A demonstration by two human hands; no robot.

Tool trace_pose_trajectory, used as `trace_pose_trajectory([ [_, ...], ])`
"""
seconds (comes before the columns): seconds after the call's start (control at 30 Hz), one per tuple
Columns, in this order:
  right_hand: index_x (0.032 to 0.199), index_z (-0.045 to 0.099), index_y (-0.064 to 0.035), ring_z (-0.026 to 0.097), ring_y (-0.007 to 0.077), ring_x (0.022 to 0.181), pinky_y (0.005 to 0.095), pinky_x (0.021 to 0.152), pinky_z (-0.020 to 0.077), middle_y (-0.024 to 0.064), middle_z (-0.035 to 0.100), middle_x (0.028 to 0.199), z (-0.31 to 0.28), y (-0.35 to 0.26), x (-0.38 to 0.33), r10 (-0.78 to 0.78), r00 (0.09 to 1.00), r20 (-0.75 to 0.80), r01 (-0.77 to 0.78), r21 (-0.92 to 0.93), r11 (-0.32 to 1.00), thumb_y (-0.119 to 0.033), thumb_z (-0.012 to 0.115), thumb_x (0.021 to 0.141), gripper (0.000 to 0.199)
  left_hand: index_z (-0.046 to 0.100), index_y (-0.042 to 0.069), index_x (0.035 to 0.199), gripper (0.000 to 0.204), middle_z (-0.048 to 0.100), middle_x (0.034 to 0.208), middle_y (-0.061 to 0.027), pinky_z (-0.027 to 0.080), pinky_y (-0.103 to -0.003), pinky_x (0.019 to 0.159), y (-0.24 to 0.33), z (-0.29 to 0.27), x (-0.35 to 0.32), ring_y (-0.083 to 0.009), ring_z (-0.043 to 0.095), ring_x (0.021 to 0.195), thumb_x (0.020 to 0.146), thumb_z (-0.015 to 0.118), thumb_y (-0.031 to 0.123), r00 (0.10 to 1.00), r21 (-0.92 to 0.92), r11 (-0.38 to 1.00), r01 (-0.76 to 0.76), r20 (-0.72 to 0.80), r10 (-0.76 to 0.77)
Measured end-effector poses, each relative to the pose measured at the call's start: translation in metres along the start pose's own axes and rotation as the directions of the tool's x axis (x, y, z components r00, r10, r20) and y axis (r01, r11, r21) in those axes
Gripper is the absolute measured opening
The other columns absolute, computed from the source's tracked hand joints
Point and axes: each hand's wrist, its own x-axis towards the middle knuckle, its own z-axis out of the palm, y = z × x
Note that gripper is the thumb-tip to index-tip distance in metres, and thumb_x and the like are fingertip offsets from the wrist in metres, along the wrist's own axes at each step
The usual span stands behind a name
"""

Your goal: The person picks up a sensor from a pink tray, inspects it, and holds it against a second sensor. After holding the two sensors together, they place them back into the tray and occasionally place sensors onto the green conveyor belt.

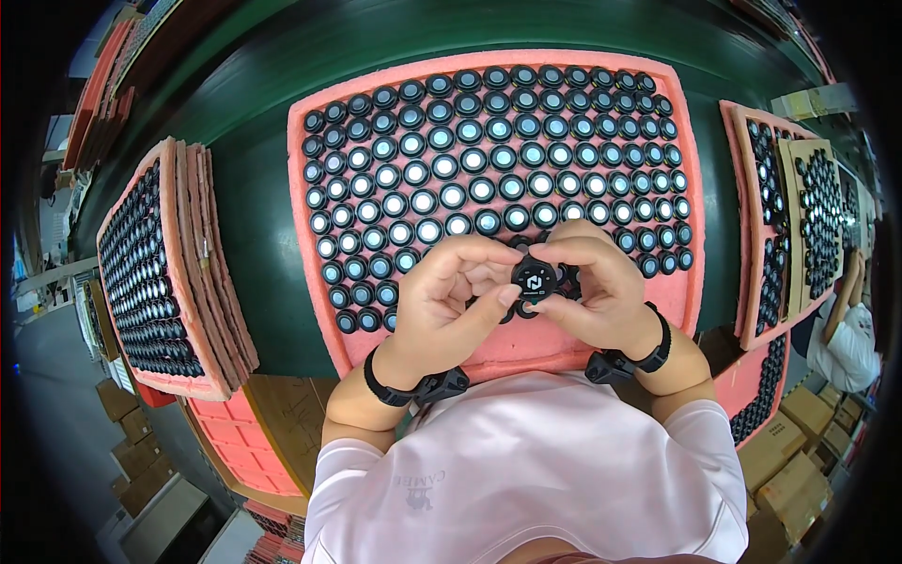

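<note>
Between my two hands is a small round black disc-shaped part (534, 279) with a white mark on its face, tilted toward me. My left hand (458, 293) grips its left edge with thumb and index finger. On the right edge, the thumb and index finger of my right hand (590, 285) pinch it too. Below my hands lies a pink foam tray (489, 352) filled with rows of similar round black parts (454, 195), many with pale shiny round centres. My hands and the held part hide some of the nearest rows. A black band circles each wrist.
The tray rests on a dark green bench (258, 221). At left stands a stack of filled pink foam trays (202, 273); more filled trays (752, 329) sit at right. Cardboard boxes (797, 493) are at lower right, where another person (846, 343) works farther off.
</note>
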Motion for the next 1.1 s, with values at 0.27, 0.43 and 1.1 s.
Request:
trace_pose_trajectory([
  [0.27, 0.114, 0.058, -0.0009, 0.053, 0.0191, 0.088, 0.0311, 0.080, 0.0431, 0.0104, 0.056, 0.101, -0.001, 0.002, 0.000, -0.004, 1.000, -0.013, 0.005, 0.064, 0.998, -0.004, 0.074, 0.077, 0.040, 0.057, -0.006, 0.112, 0.028, 0.063, 0.108, -0.0169, 0.055, -0.030, 0.085, -0.002, -0.001, 0.004, -0.0198, 0.065, 0.099, 0.086, 0.062, -0.010, 0.990, 0.213, 0.967, -0.138, 0.046, 0.131],
  [0.43, 0.107, 0.059, -0.0028, 0.053, 0.0200, 0.089, 0.0323, 0.080, 0.0433, 0.0113, 0.056, 0.102, -0.002, 0.001, 0.001, -0.094, 0.995, -0.035, 0.092, -0.035, 0.995, -0.002, 0.069, 0.077, 0.031, 0.060, -0.006, 0.110, 0.025, 0.062, 0.109, -0.0188, 0.054, -0.032, 0.083, -0.003, -0.006, 0.008, -0.0233, 0.064, 0.102, 0.086, 0.065, -0.002, 0.978, 0.312, 0.928, -0.205, 0.107, 0.180],
  [1.1, 0.100, 0.063, -0.0029, 0.063, 0.0271, 0.086, 0.0361, 0.073, 0.0507, 0.0112, 0.063, 0.100, -0.024, -0.025, -0.012, -0.105, 0.994, 0.027, 0.107, -0.414, 0.904, 0.003, 0.073, 0.071, 0.031, 0.063, -0.004, 0.110, 0.028, 0.063, 0.106, -0.0150, 0.051, -0.031, 0.082, 0.001, 0.003, 0.009, -0.0216, 0.064, 0.092, 0.087, 0.068, 0.012, 0.994, 0.459, 0.886, -0.062, 0.109, 0.012],
])
